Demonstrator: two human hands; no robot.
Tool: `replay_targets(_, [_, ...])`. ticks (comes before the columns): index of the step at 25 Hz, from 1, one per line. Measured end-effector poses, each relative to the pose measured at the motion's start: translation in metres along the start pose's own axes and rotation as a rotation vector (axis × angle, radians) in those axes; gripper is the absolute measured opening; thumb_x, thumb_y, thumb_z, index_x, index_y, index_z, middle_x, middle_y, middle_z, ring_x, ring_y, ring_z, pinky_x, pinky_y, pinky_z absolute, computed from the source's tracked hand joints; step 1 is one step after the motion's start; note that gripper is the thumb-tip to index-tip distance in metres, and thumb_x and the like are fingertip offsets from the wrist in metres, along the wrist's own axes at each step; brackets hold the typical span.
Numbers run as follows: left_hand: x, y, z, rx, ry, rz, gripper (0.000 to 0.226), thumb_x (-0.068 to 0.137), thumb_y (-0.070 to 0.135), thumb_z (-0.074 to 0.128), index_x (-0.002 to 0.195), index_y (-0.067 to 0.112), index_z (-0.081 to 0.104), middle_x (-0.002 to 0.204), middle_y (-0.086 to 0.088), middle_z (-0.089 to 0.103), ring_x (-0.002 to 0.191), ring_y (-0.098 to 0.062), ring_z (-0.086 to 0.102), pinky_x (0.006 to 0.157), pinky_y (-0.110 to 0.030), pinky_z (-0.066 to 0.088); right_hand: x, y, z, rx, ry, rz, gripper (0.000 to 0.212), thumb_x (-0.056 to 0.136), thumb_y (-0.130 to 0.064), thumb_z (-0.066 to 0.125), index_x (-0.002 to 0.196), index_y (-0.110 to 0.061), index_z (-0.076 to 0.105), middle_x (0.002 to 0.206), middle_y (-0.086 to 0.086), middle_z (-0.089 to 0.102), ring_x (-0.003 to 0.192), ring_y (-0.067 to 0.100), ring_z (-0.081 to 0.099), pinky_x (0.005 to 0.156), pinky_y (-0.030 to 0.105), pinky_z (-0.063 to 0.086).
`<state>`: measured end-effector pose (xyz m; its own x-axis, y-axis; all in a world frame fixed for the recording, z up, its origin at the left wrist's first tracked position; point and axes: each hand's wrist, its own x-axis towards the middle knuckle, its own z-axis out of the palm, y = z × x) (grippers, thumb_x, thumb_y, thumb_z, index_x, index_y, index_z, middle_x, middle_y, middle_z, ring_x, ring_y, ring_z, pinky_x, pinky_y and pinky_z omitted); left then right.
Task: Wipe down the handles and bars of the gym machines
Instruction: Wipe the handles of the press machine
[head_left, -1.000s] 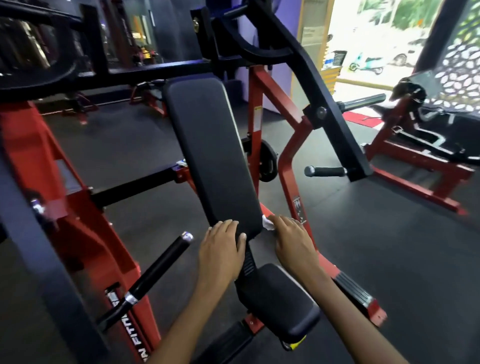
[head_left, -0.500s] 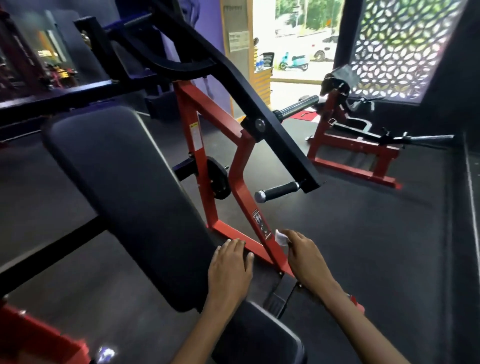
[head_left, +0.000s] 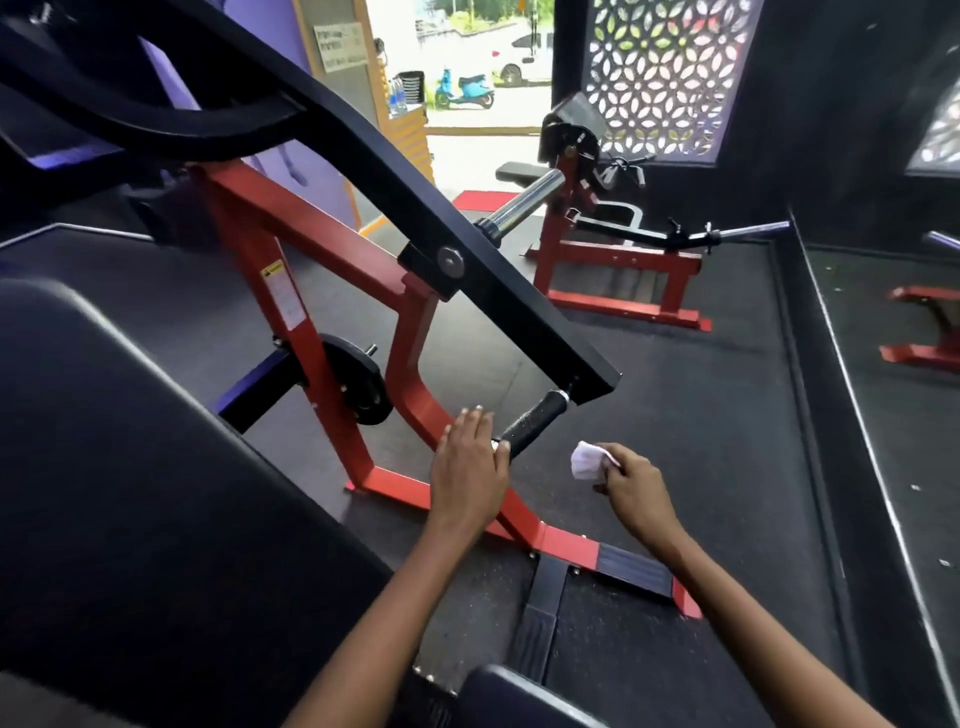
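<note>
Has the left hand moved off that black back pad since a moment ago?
Yes. The left hand has left the back pad and reached forward and right to the black handle, fingers at its near end.

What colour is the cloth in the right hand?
White; the cloth, pinched by the right hand, shows best in the head view.

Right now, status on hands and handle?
Left hand gripping the handle end. Right hand pinching white wipe, just short of it. Nothing between.
</note>
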<state>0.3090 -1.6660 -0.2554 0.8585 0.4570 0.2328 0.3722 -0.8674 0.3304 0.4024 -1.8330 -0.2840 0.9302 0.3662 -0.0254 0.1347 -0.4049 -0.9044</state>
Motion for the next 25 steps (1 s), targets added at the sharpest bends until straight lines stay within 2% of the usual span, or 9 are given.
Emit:
replay_targets(3, [0.061,-0.004,0.014,0.04,0.016,0.106,0.051,0.102,0.027,0.037,0.149,0.009,0.03,0.157,-0.009,0.026,0.147,-0.021,0.017,0.119,-0.032,0.008,0.044,0.001,0.011,0.24,0.016,0.128,0.026,0.093,-0.002,0.045,0.11,-0.001,0.065,0.097,0.011,0.067,0.081,0.018,0.063,0.074,0.03,0.056])
replay_targets(8, [0.157,-0.003,0.052,0.13,0.01,0.222,0.056,0.101,0.026,0.039,0.152,0.009,0.021,0.161,-0.006,0.013,0.149,-0.02,0.004,0.118,-0.033,0.0,0.115,0.007,0.029,0.246,0.064,0.088,0.017,0.086,-0.004,0.057,0.093,-0.013,0.07,0.081,0.005,0.07,0.072,0.018,0.066,0.07,0.037,0.058])
replay_targets(11, [0.216,0.003,0.068,0.213,0.003,0.265,0.058,0.103,0.031,0.031,0.153,0.009,0.013,0.162,-0.005,0.002,0.149,-0.019,-0.005,0.117,-0.032,-0.009,0.147,0.018,0.035,0.039,0.106,-0.006,0.016,0.086,-0.01,0.059,0.09,-0.015,0.073,0.078,0.001,0.07,0.072,0.013,0.064,0.064,0.015,0.049])
replay_targets(13, [0.256,0.007,0.069,0.318,0.007,0.307,0.06,0.101,0.037,0.019,0.153,0.009,0.01,0.162,-0.006,0.001,0.149,-0.02,-0.004,0.119,-0.034,-0.007,0.163,0.023,0.036,-0.075,0.151,-0.116,0.012,0.087,-0.011,0.06,0.088,-0.009,0.072,0.079,0.005,0.07,0.073,0.016,0.064,0.06,0.015,0.042])
replay_targets(15, [0.287,0.004,0.072,0.398,-0.019,0.33,0.06,0.102,0.038,0.015,0.154,0.008,0.009,0.162,-0.006,0.001,0.149,-0.019,-0.003,0.119,-0.033,-0.007,0.182,0.033,0.041,-0.172,0.134,-0.283,0.011,0.086,-0.004,0.06,0.092,-0.004,0.069,0.088,0.01,0.071,0.082,0.023,0.067,0.072,0.019,0.045])
replay_targets(17, [0.307,-0.004,0.081,0.454,-0.057,0.309,0.058,0.105,0.037,0.016,0.154,0.008,0.003,0.162,-0.006,-0.003,0.149,-0.018,-0.006,0.118,-0.032,-0.009,0.2,0.053,0.048,-0.303,-0.014,-0.435,0.031,0.081,0.012,0.058,0.108,0.0,0.066,0.111,0.014,0.067,0.104,0.026,0.063,0.094,0.012,0.037])
replay_targets(19, [0.312,-0.01,0.09,0.507,-0.047,0.298,0.058,0.106,0.037,0.014,0.153,0.007,0.0,0.162,-0.007,-0.004,0.149,-0.019,-0.007,0.117,-0.032,-0.012,0.202,0.066,0.058,-0.418,-0.177,-0.494,0.049,0.077,0.019,0.052,0.12,-0.002,0.061,0.127,0.015,0.058,0.121,0.028,0.053,0.108,0.02,0.027])
replay_targets(22, [0.311,-0.013,0.096,0.526,-0.011,0.306,0.058,0.106,0.036,0.014,0.153,0.006,0.0,0.162,-0.007,-0.003,0.149,-0.019,-0.006,0.117,-0.032,-0.013,0.174,0.068,0.078,-0.451,-0.177,-0.528,0.053,0.075,0.02,0.051,0.125,0.004,0.055,0.133,0.022,0.052,0.128,0.035,0.044,0.109,0.045,0.023])
replay_targets(25, [0.311,-0.013,0.094,0.502,-0.003,0.311,0.058,0.106,0.037,0.014,0.153,0.006,0.0,0.162,-0.007,-0.003,0.149,-0.019,-0.006,0.117,-0.032,-0.013,0.132,0.057,0.096,-0.418,-0.207,-0.585,0.071,0.061,0.025,0.063,0.128,0.003,0.053,0.135,0.019,0.051,0.13,0.033,0.043,0.108,0.05,0.027])
